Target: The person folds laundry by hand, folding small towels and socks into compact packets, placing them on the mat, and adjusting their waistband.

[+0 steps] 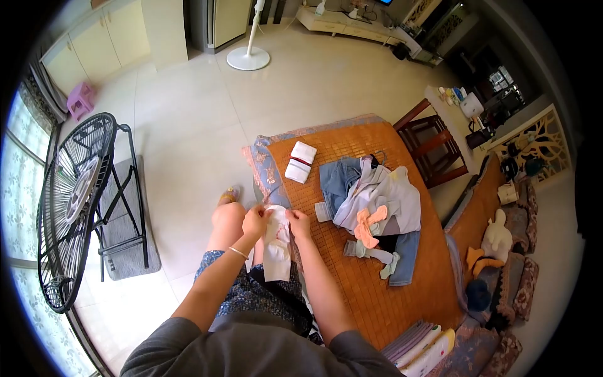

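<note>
A small white cloth item with a reddish print [277, 242] hangs over my lap; whether it is a sock or another garment I cannot tell. My left hand [254, 222], with a pale band on the wrist, pinches its upper left edge. At the upper right edge, the fingers of my right hand [298, 223] are closed on the same cloth. To the right, on the brown woven mat [326, 264], lies a loose heap of clothes: blue denim [339, 182], a pale grey-white top [383, 195] and an orange cloth piece [370, 226]. A white folded bundle with a red band [301, 162] lies beyond my hands.
Folded clothes [421, 349] are stacked at the mat's near end. A round black wicker chair [81, 201] stands at left on a grey rug [133, 245]. Farther off are a white fan base [248, 58], a pink stool [80, 100] and a dark wooden chair [433, 141].
</note>
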The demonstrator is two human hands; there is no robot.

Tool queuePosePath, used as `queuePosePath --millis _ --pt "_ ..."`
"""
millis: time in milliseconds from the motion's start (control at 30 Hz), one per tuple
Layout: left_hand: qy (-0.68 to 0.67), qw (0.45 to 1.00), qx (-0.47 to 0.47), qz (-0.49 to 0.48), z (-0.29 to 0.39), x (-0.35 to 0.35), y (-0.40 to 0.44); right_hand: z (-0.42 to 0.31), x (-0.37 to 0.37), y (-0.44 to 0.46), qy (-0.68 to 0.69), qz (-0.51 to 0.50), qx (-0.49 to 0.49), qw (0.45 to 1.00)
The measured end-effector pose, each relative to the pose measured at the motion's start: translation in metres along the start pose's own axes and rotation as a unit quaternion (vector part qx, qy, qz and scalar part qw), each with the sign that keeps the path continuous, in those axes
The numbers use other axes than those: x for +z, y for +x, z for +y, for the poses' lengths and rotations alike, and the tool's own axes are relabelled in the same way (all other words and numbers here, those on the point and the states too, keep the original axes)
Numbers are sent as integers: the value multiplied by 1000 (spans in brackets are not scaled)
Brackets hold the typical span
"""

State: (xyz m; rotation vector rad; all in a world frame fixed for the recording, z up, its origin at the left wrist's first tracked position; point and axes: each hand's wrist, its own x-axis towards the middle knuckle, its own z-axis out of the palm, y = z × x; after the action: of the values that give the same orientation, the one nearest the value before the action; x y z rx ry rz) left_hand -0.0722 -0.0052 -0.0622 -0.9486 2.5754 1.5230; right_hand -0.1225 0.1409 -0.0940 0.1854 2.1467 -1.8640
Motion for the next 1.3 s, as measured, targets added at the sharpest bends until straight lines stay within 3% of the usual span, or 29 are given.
queuePosePath --millis 100,267,367,600,800,1033,1300 --pt "-1 1000 -2 -26 -6 5 4 -7 3 1 -23 -5 2 1000" --pt "-18 1000 6 15 -12 14 8 -11 5 6 -108 -11 -1 994" --pt "24 999 -6 33 -8 14 4 0 11 4 -195 52 -95 975" --pt "79 996 3 47 -11 17 0 -8 18 -7 -284 80 -105 950" --pt "80 997 -18 15 3 10 -1 -5 18 -7 -292 78 -105 947" --pt "65 997 0 51 -5 17 -1 -7 16 -8 -255 76 -91 960" --pt "71 997 -15 40 1 15 -2 -15 14 -9 -319 78 -108 938"
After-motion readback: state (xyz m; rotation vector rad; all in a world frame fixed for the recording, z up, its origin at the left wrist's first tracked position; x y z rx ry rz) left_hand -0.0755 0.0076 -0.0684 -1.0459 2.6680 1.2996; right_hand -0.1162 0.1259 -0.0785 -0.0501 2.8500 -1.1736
